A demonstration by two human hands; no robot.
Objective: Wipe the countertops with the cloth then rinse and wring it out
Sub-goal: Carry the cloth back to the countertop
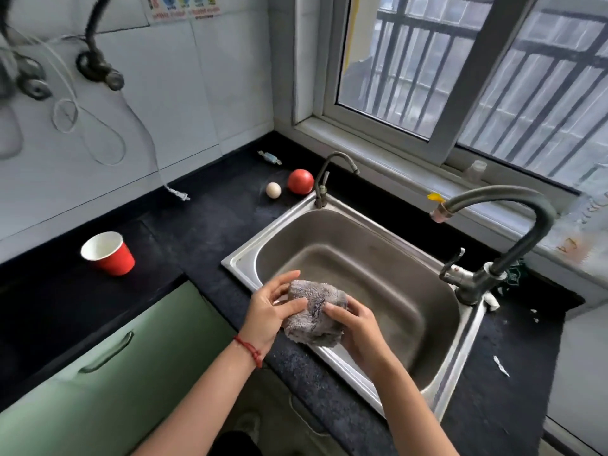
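Observation:
A grey fluffy cloth (314,312), folded into a wad, is held over the near-left rim of the steel sink (378,258). My left hand (271,307) grips its left side, thumb on top and fingers spread behind it. My right hand (357,327) clasps its right side. The large dark faucet (513,225) arches over the basin from the right; no water shows at its spout. The black speckled countertop (204,232) runs around the sink.
A red paper cup (108,253) stands on the left counter. An egg (273,189) and a tomato (300,181) lie behind the sink beside a small faucet (324,179). A plug on a cable (179,194) rests by the wall. Green cabinet doors (108,350) sit below the counter.

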